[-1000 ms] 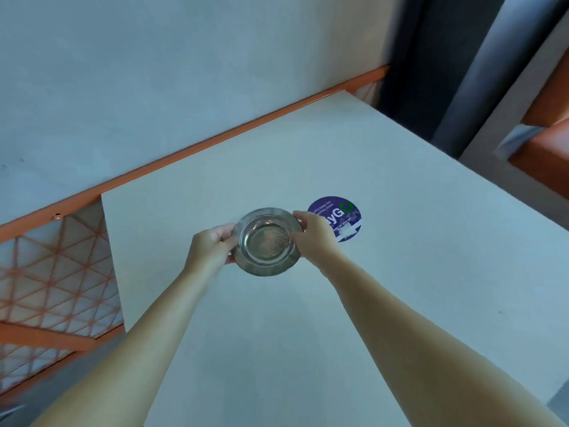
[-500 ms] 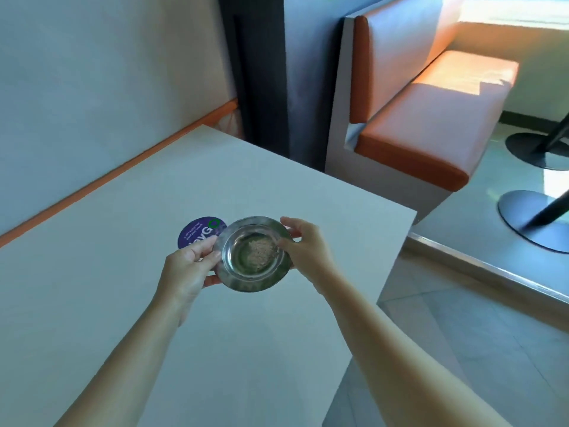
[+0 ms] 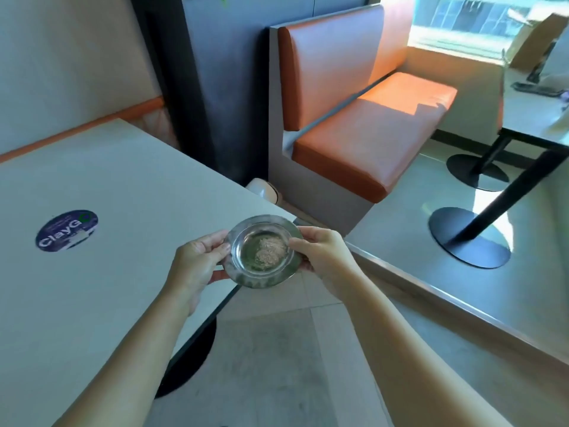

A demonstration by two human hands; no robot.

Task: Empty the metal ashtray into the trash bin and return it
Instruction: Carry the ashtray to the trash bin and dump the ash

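The round metal ashtray (image 3: 262, 251) is held level in the air over the table's right corner, with a brownish heap of ash in its bowl. My left hand (image 3: 197, 266) grips its left rim and my right hand (image 3: 323, 255) grips its right rim. A small white bin with a rounded lid (image 3: 264, 190) peeks out on the floor behind the table edge, at the foot of the bench; most of it is hidden.
The pale table (image 3: 107, 241) carries a round purple sticker (image 3: 67, 230) at left. An orange padded bench (image 3: 363, 127) stands ahead. A raised floor step (image 3: 446, 306) runs diagonally at right, with black table bases (image 3: 468, 238) beyond it.
My view has swung right and the ashtray, held in both hands, has travelled from beside the sticker to the table's right corner. The bench and the bin have come into view.
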